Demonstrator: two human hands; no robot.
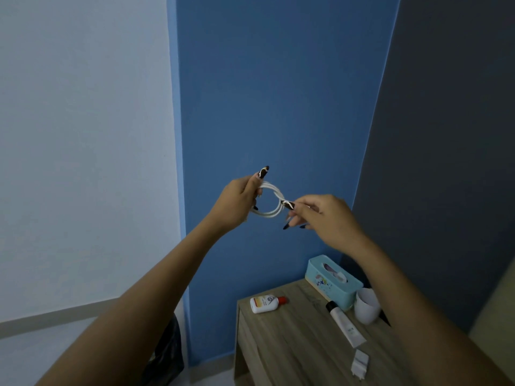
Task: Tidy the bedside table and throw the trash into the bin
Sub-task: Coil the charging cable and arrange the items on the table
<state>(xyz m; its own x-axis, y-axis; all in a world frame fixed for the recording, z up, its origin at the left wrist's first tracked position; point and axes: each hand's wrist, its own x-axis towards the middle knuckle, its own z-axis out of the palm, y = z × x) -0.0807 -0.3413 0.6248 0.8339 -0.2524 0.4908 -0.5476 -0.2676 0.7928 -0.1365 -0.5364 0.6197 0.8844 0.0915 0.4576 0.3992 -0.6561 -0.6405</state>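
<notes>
Two bare arms are reaching up in front of a blue wall, holding a coiled white charging cable (269, 200) in the air well above the bedside worktop (292, 338). The left hand (237, 204) is gripping the left side of the coil, its fingers (257, 181) curled round the looped strands, while the right hand (323, 215) is pinching the cable at the coil's right side between thumb and forefinger, the other fingers hanging loosely below. Down on the wooden worktop, a small white bottle with a red cap (266, 303) is lying on its side near the back left corner, a teal tissue box (333, 281) is sitting against the wall, a white cup (367, 305) is resting just beside the box, a white tube with a black cap (344, 323) is lying in front of them, and a white charger plug (360, 364) is lying nearer the front. A dark bin bag (168, 355) is showing on the floor to the worktop's left, partly hidden by the left forearm.
</notes>
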